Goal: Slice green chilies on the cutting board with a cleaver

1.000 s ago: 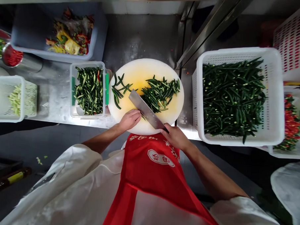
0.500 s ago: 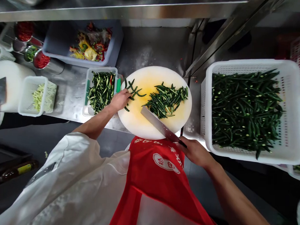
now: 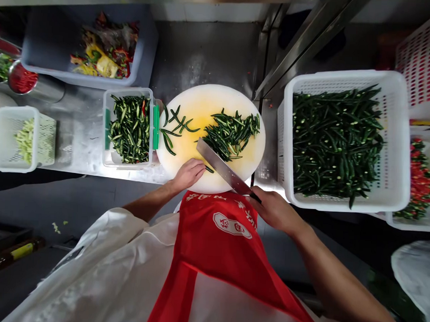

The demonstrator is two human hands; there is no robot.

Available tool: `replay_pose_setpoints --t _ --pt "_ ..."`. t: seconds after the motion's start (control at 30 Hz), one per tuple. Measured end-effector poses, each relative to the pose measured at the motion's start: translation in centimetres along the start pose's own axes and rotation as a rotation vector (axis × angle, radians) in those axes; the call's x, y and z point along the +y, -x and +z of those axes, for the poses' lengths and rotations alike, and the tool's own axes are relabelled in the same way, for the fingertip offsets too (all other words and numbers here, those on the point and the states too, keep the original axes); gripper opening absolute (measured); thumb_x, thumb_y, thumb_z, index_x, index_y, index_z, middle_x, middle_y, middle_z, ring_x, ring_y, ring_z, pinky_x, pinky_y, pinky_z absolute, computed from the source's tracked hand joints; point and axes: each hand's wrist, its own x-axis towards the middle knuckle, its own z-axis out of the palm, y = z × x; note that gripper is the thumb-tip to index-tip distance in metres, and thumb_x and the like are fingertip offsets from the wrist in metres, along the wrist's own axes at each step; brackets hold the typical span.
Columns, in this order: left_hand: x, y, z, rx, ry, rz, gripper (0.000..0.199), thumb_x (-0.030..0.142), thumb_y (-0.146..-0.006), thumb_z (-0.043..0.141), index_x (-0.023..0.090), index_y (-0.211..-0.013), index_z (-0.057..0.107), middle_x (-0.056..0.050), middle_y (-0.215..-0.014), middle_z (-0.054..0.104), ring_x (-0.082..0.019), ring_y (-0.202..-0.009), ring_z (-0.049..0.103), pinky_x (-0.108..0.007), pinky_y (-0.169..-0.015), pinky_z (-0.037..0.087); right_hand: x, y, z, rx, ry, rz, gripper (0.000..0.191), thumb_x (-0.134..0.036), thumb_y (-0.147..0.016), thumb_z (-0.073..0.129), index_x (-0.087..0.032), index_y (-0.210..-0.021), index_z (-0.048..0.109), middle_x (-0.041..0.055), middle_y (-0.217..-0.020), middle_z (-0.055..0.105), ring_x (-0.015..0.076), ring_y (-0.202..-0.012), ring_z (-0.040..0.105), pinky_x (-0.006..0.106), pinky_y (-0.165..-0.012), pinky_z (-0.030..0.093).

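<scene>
My right hand (image 3: 270, 207) is closed round the handle of a cleaver (image 3: 223, 170), whose blade lies slantwise over the round white cutting board (image 3: 189, 96). Close to the board's front edge, my left hand (image 3: 190, 173) has its fingers pressed together on a green chili (image 3: 209, 170), just left of the blade. A heap of green chilies (image 3: 232, 133), some showing pale cut sides, sits beyond the blade on the right half. Several loose chilies (image 3: 177, 123) are spread at the board's left side.
Left of the board stands a clear tub (image 3: 104, 151) of cut chilies. Behind it is a grey bin (image 3: 148, 53) with pepper scraps. A big white basket (image 3: 402, 155) of whole chilies stands right. A white basket (image 3: 0, 142) holds pale green pieces. A steel shelf (image 3: 101, 0) runs overhead.
My left hand has moved from the loose chilies at the board's left toward the front edge, near the blade, with a chili at its fingertips. The view has shifted slightly; the cleaver stays in my right hand.
</scene>
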Motion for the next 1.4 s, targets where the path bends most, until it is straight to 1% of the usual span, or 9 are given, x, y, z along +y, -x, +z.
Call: replay_pose_setpoints --t 0.23,0.5,0.6,0.73,0.87,0.97,1.1,1.23,1.4 --pt "0.1 -0.4 -0.3 0.016 0.040 0.001 0.019 0.025 -0.097 0.048 0.017 -0.099 0.065 -0.009 -0.099 0.067 -0.018 -0.091 0.060 -0.035 -0.086 0.053 0.7 0.9 -1.7 -0.092 0.034 -0.028 0.030 -0.043 -0.101 0.035 -0.023 -0.108 0.056 0.0074 -0.090 0.071 0.0241 -0.083 0.066 0.028 -0.063 0.034" --pt "0.3 -0.5 -0.3 -0.025 0.027 0.027 0.021 0.025 -0.098 0.046 0.018 -0.097 0.066 -0.009 -0.100 0.067 -0.018 -0.094 0.061 -0.035 -0.088 0.053 -0.9 -5.1 2.5 0.030 0.102 -0.025 0.025 -0.039 -0.101 0.036 -0.020 -0.101 0.053 0.0083 -0.087 0.072 0.0232 -0.078 0.067 0.028 -0.061 0.032" --pt "-0.7 -0.2 -2.1 -0.010 -0.010 -0.005 0.020 0.023 -0.096 0.048 0.018 -0.101 0.066 -0.008 -0.102 0.066 -0.018 -0.098 0.061 -0.033 -0.090 0.053 -0.4 -4.9 2.3 0.094 0.057 -0.051 0.026 -0.040 -0.100 0.036 -0.021 -0.097 0.053 0.0069 -0.083 0.071 0.0223 -0.077 0.066 0.028 -0.062 0.033" --pt "-4.1 0.3 -6.5 0.057 -0.246 -0.276 0.024 0.015 -0.091 0.047 0.015 -0.103 0.067 -0.012 -0.110 0.064 -0.024 -0.105 0.058 -0.040 -0.095 0.050 1.1 -1.9 0.8 0.038 0.028 -0.110 0.029 -0.043 -0.100 0.035 -0.022 -0.099 0.056 0.0071 -0.083 0.071 0.0225 -0.077 0.065 0.028 -0.064 0.037" --pt "-6.0 0.9 -8.9 -0.089 -0.363 -0.364 0.027 0.013 -0.089 0.045 0.014 -0.105 0.067 -0.013 -0.111 0.063 -0.027 -0.105 0.058 -0.042 -0.096 0.049 2.4 0.0 0.7 -0.078 0.040 -0.180 0.028 -0.041 -0.100 0.035 -0.024 -0.098 0.058 0.0061 -0.086 0.071 0.0225 -0.078 0.065 0.029 -0.066 0.038" --pt "-4.8 1.0 -7.7 -0.105 -0.322 -0.369 0.026 0.020 -0.094 0.045 0.016 -0.108 0.067 -0.011 -0.110 0.063 -0.026 -0.106 0.058 -0.042 -0.098 0.048 2.6 -0.3 1.2 -0.061 0.053 -0.148 0.031 -0.043 -0.101 0.033 -0.024 -0.097 0.057 0.0066 -0.086 0.071 0.0230 -0.079 0.065 0.029 -0.065 0.037" --pt "-1.6 0.7 -3.8 -0.024 -0.211 -0.328 0.024 0.026 -0.097 0.046 0.017 -0.109 0.065 -0.010 -0.106 0.063 -0.022 -0.103 0.060 -0.037 -0.097 0.051 2.1 -1.4 1.6 0.034 0.038 -0.030 0.029 -0.042 -0.100 0.034 -0.022 -0.098 0.056 0.0070 -0.083 0.070 0.0234 -0.079 0.066 0.028 -0.062 0.036" --pt "1.0 1.4 -0.6 0.069 -0.124 -0.242 0.022 0.027 -0.097 0.048 0.018 -0.109 0.064 -0.009 -0.106 0.064 -0.021 -0.104 0.060 -0.036 -0.097 0.052 1.1 -1.5 1.3 0.052 0.054 -0.010 0.028 -0.040 -0.100 0.035 -0.022 -0.100 0.056 0.0065 -0.085 0.071 0.0227 -0.079 0.066 0.028 -0.062 0.035" --pt "2.0 3.5 -0.9 0.079 -0.048 -0.168 0.021 0.023 -0.097 0.047 0.019 -0.106 0.065 -0.009 -0.101 0.066 -0.021 -0.097 0.061 -0.038 -0.089 0.053 0.8 -0.7 1.3 0.033 0.071 -0.015 0.030 -0.041 -0.101 0.033 -0.023 -0.105 0.056 0.0070 -0.089 0.072 0.0234 -0.082 0.066 0.029 -0.064 0.036"
